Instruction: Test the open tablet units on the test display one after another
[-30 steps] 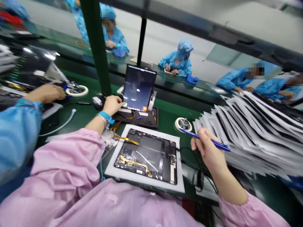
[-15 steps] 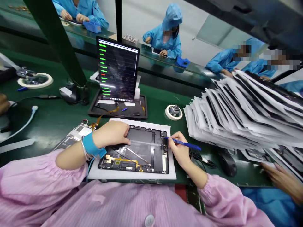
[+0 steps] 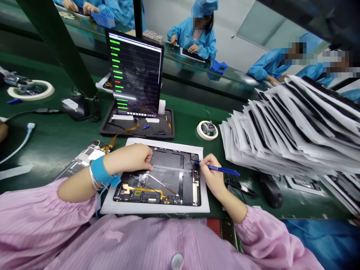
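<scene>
Left hand (image 3: 137, 157) is over the upper left of the open tablet housing (image 3: 168, 180), thumb and fingers bent close together near the clear strip (image 3: 168, 168) across its middle; cannot tell if anything is pinched. Right hand (image 3: 212, 176) grips a blue pen-like tool (image 3: 225, 170) in a narrow hold, tip over the housing's upper right edge; cannot tell if the tip touches.

Housing lies flat, inner side up, on a white sheet (image 3: 111, 207) on the green table (image 3: 185, 112), directly in front of the person. Inside: 1 pale diagonal cable (image 3: 161, 182), 1 orange flex cable (image 3: 153, 190) along the near edge. Blue wristband (image 3: 101, 170) on left wrist.

Behind the housing, 1 lit screen (image 3: 137, 75) with green text lines and 1 red one leans upright in a black tray (image 3: 112, 131). Circuit board (image 3: 84, 159) left of the housing, partly behind the left forearm. Roll of tape (image 3: 200, 132) right of the tray, small part inside its ring. Tall stack of sheeted panels (image 3: 267, 146) at right; black mouse (image 3: 270, 190) just below it. Across the bench, 1 co-worker (image 3: 204, 32) in blue, near a blue bin (image 3: 219, 66).
</scene>
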The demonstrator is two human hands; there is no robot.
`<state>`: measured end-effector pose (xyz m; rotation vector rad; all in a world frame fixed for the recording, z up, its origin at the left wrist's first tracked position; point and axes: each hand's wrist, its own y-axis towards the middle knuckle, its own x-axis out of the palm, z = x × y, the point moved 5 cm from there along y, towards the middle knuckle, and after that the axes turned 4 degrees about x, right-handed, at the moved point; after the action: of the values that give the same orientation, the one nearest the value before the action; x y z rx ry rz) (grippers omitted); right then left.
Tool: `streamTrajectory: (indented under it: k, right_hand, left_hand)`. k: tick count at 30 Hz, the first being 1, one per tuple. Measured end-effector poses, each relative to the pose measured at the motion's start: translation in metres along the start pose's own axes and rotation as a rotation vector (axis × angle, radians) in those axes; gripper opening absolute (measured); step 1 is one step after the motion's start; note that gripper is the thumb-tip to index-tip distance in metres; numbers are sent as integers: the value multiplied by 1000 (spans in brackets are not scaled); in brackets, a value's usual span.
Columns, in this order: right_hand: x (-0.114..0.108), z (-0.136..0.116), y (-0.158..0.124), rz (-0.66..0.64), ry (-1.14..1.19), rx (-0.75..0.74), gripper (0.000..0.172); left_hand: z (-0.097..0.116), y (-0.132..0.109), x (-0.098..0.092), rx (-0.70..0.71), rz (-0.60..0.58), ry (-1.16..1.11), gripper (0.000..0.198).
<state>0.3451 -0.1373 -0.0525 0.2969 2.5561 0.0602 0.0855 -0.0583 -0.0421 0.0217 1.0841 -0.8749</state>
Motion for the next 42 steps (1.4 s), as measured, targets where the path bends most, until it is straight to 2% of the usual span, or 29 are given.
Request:
streamTrajectory:
  k: [3,7,9,12,14,17,19,22,25,28,30,32,34,36,39,40,42]
  right_hand:
    - [0,0,0,19,-9,-6,14]
    - [0,2,-6,-3,51,-4,14]
    - [-6,-2,-8,-13,80,-33,15]
    - [-14,-23,6,-75,-126,-130,10]
    - [-11,-41,27,-119,-424,-239,7]
    - [8,-58,71,-116,-824,-356,20]
    - [27,-61,100,-134,-960,-370,27]
    - [42,-61,140,-184,-987,-381,29]
    - [27,-60,178,-126,-966,-342,31]
    - [1,-51,211,-33,-963,-211,49]
    - [-7,-46,220,-13,-968,-136,53]
    - [-6,-51,215,34,-967,-150,48]
    - [3,-67,193,67,-929,-282,45]
    - [18,-81,158,-62,-869,-398,40]
    - [40,-77,101,-429,-839,-353,35]
    - [43,-72,88,-470,-836,-332,32]
    - [44,-61,74,-459,-775,-304,30]
  left_hand:
    - [1,0,2,-16,-38,-53,26]
    - [1,-4,3,-71,-154,-181,25]
    - [0,-6,1,-51,-199,-224,25]
    - [0,-7,-2,16,-239,-266,17]
    - [-1,-7,-2,25,-284,-324,11]
    - [-2,-8,2,-15,-355,-431,10]
    - [0,-8,1,-7,-361,-434,10]
    - [1,-7,-4,52,-317,-359,11]
    - [1,-6,-9,120,-263,-328,14]
    - [-1,-4,-9,184,-251,-363,15]
    - [-4,-3,-9,197,-260,-388,13]
    - [-5,-2,-8,197,-272,-408,12]
    - [-5,-2,-9,198,-274,-420,10]
    - [-3,-2,-11,205,-263,-423,9]
    - [0,-4,-11,228,-267,-440,9]
    - [0,-4,-10,233,-275,-443,9]
    - [-2,-4,-10,241,-271,-433,10]
